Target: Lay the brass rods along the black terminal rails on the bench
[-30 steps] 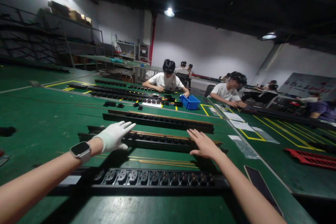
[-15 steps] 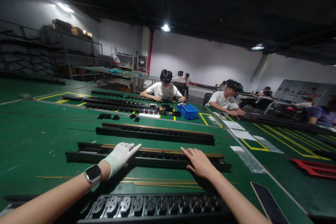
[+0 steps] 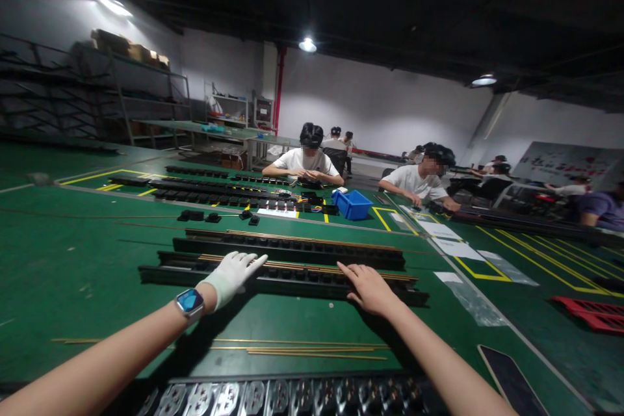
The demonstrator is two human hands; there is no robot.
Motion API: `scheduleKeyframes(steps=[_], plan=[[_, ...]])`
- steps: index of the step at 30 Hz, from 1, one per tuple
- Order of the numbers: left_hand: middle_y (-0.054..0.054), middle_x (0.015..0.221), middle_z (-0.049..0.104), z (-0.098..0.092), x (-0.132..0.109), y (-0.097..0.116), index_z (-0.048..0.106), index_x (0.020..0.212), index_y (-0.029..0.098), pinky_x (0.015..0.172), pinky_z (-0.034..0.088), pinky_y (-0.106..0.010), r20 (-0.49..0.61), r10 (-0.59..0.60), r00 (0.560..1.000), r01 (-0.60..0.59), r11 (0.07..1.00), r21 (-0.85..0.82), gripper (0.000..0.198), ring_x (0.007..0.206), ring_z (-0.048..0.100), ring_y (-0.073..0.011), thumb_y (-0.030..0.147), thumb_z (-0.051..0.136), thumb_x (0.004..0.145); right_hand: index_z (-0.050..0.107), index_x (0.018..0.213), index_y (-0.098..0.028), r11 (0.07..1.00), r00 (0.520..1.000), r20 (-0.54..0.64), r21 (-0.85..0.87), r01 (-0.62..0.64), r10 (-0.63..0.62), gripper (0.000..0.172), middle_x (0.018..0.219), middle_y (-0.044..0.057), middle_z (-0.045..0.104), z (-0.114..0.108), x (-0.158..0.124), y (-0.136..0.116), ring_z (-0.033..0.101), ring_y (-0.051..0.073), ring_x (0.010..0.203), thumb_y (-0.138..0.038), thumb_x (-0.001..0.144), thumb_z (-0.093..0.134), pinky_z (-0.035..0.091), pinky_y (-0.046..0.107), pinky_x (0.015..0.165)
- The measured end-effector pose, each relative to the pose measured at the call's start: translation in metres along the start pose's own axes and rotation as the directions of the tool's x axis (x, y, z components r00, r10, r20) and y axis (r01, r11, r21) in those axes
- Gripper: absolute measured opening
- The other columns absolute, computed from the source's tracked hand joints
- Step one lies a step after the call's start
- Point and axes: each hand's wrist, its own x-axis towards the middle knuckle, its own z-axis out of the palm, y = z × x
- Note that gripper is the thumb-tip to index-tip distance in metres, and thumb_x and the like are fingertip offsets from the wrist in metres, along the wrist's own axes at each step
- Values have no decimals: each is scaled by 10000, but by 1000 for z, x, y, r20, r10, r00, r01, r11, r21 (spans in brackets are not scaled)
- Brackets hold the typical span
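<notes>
A long black channel rail (image 3: 297, 286) lies across the green table, with thin brass rods (image 3: 312, 266) along its inside and a row of black parts under them. My left hand (image 3: 234, 278), in a whitish glove, grips the rail left of its middle, fingers over the top and thumb side toward me. On the right part, my bare right hand (image 3: 370, 287) takes the same rail, its index finger stretched over the rods and thumb at the near wall. Close behind runs a second black rail (image 3: 287, 253), also with brass rods.
Loose brass rods (image 3: 312, 350) lie nearer to me, before a black rail of socket modules (image 3: 277, 398). A phone (image 3: 511, 380) rests at the right. Farther back are a blue bin (image 3: 355, 205), plastic bags (image 3: 470, 302), a red slotted part (image 3: 589, 313) and co-workers across the table.
Both hands have moved the held rail away from me, so it now lies closer to the second rail. The gap before the loose rods has widened. My camera view has shifted slightly.
</notes>
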Motion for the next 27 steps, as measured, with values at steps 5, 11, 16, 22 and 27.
scheduleKeyframes(steps=[5,11,16,22,27], plan=[[-162,1650,418,-9,9,-2,283,1637,311,1231,273,-530,-24,-9,1000,8,999,-39,1118,1506,399,-363,145,859,693,139,1681,-316,1000,1000,-18,5,18,-18,1019,1583,113,485,7,12,9,403,316,1483,-286,862,744,256,556,1253],[-145,1691,351,-5,16,-7,266,1643,304,1258,228,-541,-42,13,999,-14,1000,-28,1101,1555,313,-368,141,837,716,123,1683,-318,1000,999,-7,3,31,-31,986,1678,87,367,15,20,19,271,303,1571,-294,881,697,189,566,1288],[-147,1697,336,-8,19,-8,263,1643,298,1261,223,-548,-33,12,999,-13,1000,-25,1086,1565,293,-370,168,833,728,140,1683,-303,999,999,-1,2,44,-44,975,1711,69,306,19,29,28,169,290,1606,-287,873,684,167,561,1296],[-150,1696,338,-9,24,-11,269,1639,296,1256,232,-527,-33,13,999,-15,998,-56,1087,1561,307,-354,179,847,725,145,1683,-305,998,999,-8,23,53,-53,970,1717,57,293,22,37,34,147,283,1611,-292,871,676,165,566,1297],[-138,1690,355,-5,30,-14,267,1635,305,1254,234,-520,-51,12,999,-15,999,-48,1084,1558,315,-342,163,838,725,141,1682,-318,999,999,-3,28,37,-37,974,1720,54,285,21,39,34,141,278,1613,-290,873,681,156,558,1301]])
